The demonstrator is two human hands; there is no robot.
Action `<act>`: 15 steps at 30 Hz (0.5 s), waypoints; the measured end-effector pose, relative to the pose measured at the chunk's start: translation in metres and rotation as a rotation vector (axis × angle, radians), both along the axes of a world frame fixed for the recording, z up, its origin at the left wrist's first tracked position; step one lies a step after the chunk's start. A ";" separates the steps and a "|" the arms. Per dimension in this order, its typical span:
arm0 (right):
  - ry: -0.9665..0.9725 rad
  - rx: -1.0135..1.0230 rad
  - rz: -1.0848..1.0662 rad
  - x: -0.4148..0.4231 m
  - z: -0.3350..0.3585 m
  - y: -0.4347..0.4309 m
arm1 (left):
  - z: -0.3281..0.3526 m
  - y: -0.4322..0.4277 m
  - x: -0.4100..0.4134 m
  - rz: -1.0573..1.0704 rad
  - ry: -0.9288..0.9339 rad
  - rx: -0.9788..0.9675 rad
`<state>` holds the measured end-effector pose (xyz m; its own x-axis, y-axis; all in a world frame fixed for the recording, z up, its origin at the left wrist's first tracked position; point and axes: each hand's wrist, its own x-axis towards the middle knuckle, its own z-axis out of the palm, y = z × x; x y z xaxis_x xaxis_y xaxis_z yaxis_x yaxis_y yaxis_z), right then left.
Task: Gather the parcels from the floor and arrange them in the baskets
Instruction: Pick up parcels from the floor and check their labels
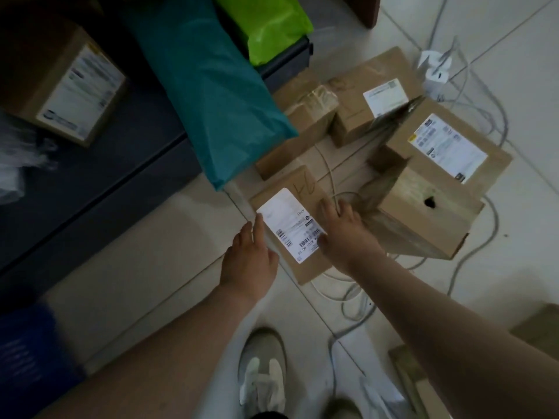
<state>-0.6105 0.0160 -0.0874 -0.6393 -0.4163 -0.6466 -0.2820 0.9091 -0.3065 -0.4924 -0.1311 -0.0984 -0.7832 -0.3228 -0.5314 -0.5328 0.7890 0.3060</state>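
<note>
A small brown cardboard parcel [290,225] with a white label lies on the floor tiles at centre. My left hand [252,252] touches its left edge with straight fingers. My right hand [344,234] lies on its right side, fingers spread over the top. Several more brown parcels sit behind it: one with a hole in its side [423,213], one with a large label [447,149], another labelled one [375,98] and a taped one [302,116]. At left, a dark basket [99,189] holds a teal bag [211,95], a green bag [266,22] and a labelled box [66,83].
Grey and white cables [472,246] loop over the floor around and under the parcels, leading to white plug adapters [435,68] at the back. My shoe [263,376] stands just below the hands. More cardboard [538,328] lies at the right edge.
</note>
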 end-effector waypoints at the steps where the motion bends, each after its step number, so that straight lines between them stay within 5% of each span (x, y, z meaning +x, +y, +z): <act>1: 0.006 -0.020 -0.006 0.000 -0.002 0.000 | -0.003 0.001 -0.001 -0.014 0.014 -0.008; 15: 0.131 -0.120 0.175 0.000 0.057 -0.001 | 0.032 0.041 -0.056 -0.127 0.019 -0.054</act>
